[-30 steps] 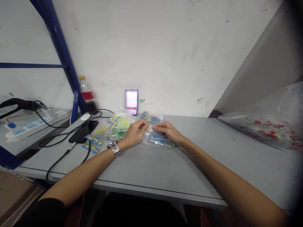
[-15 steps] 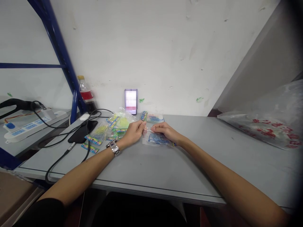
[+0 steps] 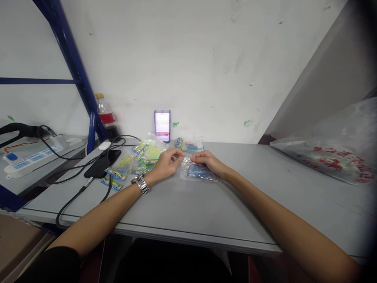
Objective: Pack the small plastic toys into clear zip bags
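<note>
A small clear plastic bag (image 3: 193, 175) with a blue item inside lies on the grey table before me. My right hand (image 3: 207, 162) pinches its upper edge between thumb and fingers, the palm resting over its right part. At the upper left corner of the bag is my left hand (image 3: 169, 163), thumb and forefinger drawn together on the plastic. What the blue item is cannot be made out through the film. Just behind lies another packet (image 3: 192, 146) with a colourful header and blue and reddish contents.
To the left lie several packets with yellow-green contents (image 3: 125, 162), a black phone (image 3: 101, 164) and dark cables (image 3: 109, 188). A lit phone (image 3: 162, 125) leans on the wall, near a cola bottle (image 3: 106, 118). A large plastic bag (image 3: 330, 157) sits at right.
My left hand's fingertips have shifted slightly and loosened from their tight bunch. The bag lies a little flatter and farther right, with my right hand still on its upper edge.
</note>
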A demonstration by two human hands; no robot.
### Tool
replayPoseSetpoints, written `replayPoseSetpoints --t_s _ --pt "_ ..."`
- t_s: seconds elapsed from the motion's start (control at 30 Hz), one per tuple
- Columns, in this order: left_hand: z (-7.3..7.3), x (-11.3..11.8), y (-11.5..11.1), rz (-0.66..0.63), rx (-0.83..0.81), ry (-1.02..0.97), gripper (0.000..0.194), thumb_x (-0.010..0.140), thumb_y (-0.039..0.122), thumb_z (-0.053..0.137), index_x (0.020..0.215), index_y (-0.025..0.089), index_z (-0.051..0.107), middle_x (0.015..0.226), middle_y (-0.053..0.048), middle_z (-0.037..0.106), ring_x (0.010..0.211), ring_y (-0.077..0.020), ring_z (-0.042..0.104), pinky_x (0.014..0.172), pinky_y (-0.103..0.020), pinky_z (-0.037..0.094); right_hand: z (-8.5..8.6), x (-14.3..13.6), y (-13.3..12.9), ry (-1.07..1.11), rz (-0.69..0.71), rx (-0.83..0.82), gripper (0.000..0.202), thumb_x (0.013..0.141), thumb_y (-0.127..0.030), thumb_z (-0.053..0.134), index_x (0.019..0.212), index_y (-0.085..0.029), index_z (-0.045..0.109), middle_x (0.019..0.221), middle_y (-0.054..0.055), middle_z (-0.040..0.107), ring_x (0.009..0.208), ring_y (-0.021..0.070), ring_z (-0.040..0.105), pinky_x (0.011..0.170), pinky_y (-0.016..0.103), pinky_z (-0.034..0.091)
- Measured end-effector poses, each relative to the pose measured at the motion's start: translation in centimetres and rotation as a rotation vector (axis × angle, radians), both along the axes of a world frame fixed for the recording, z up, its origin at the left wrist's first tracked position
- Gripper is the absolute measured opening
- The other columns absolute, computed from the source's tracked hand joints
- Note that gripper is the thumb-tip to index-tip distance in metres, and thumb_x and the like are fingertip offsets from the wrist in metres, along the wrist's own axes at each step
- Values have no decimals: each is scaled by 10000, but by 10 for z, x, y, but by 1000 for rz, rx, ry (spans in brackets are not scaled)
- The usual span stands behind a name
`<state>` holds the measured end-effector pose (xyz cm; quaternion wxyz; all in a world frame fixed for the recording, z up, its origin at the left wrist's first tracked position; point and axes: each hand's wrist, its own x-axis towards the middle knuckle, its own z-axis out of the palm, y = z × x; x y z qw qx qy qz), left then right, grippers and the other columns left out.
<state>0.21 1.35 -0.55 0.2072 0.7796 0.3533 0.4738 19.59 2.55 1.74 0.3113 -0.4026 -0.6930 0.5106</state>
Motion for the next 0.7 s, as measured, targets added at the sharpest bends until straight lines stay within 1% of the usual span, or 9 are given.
replayPoseSetpoints --t_s 0.1,0.27,0.4,0.5,0.6,0.7 --pt "0 -1 0 7 39 37 42 845 153 564 816 158 594 824 -48 618 767 -151 569 671 -255 446 0 0 1 -1 8 5 378 700 -449 632 528 -189 417 518 -71 272 480 68 229 484 282 140" --pt "1 -2 0 9 109 94 104 851 99 530 778 163 569 785 -30 600 738 -146 533 675 -263 423 -1 1 1 -18 30 -18 372 722 -432 619 538 -190 404 526 -71 260 481 68 219 475 281 134" --pt "1 -3 1 -1 166 99 138 848 62 500 770 166 548 786 -25 586 748 -148 525 705 -274 418 -1 2 0 -23 44 -24 380 740 -410 605 530 -192 374 536 -66 251 483 68 214 476 281 136" --pt "1 -3 0 -2 194 88 160 838 47 483 746 170 524 767 -20 569 734 -150 511 690 -275 407 -2 2 0 -29 61 -31 389 743 -382 595 522 -198 332 541 -64 240 488 68 206 476 280 144" --pt "2 -2 0 -12 187 85 162 830 50 469 732 175 504 752 -15 550 716 -151 494 677 -278 400 -3 2 2 -40 58 -38 368 725 -357 595 526 -202 326 541 -64 231 488 71 201 463 277 138" --pt "1 -1 2 -35 108 24 147 815 55 457 739 176 495 777 -22 541 758 -155 509 701 -281 420 -2 1 3 -47 10 -37 335 707 -365 604 525 -199 377 534 -61 256 479 72 219 445 272 135"
